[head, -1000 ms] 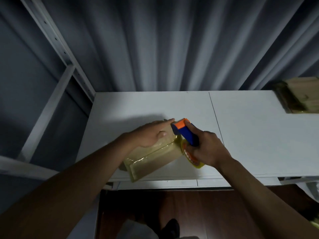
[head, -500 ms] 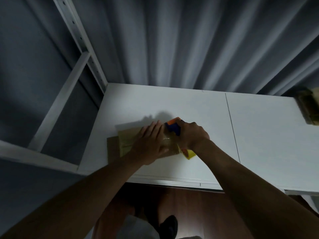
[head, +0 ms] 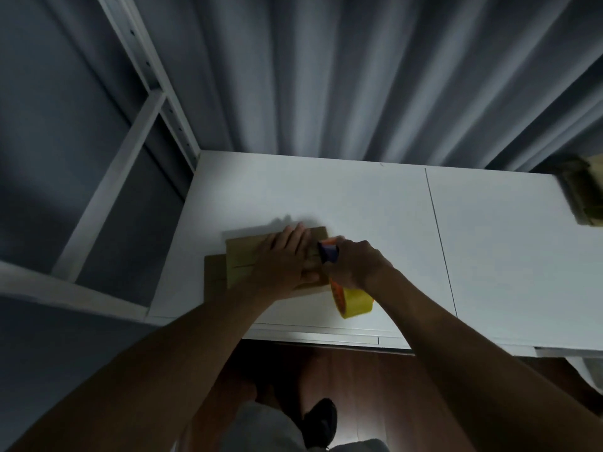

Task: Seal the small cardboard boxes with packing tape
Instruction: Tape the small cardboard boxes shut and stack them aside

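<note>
A small brown cardboard box (head: 243, 259) lies flat near the front left of the white table (head: 375, 210). My left hand (head: 285, 259) presses flat on its top, fingers straight and pointing away from me. Right beside it, my right hand (head: 354, 264) grips the blue and orange handle of a tape dispenser (head: 329, 251) at the box's right end. The dispenser's yellow tape roll (head: 354, 303) hangs below my right wrist. Both hands hide the right half of the box.
A stack of cardboard boxes (head: 584, 194) sits at the table's far right edge. A white metal rack frame (head: 143, 70) stands to the left, grey curtains (head: 359, 76) hang behind. The table's front edge (head: 326, 337) is close to my body, with dark floor below.
The box has gone from tilted up to lying flat. My left hand moved on top of it and flattened. The dispenser shifted so its yellow roll shows more below my right hand.
</note>
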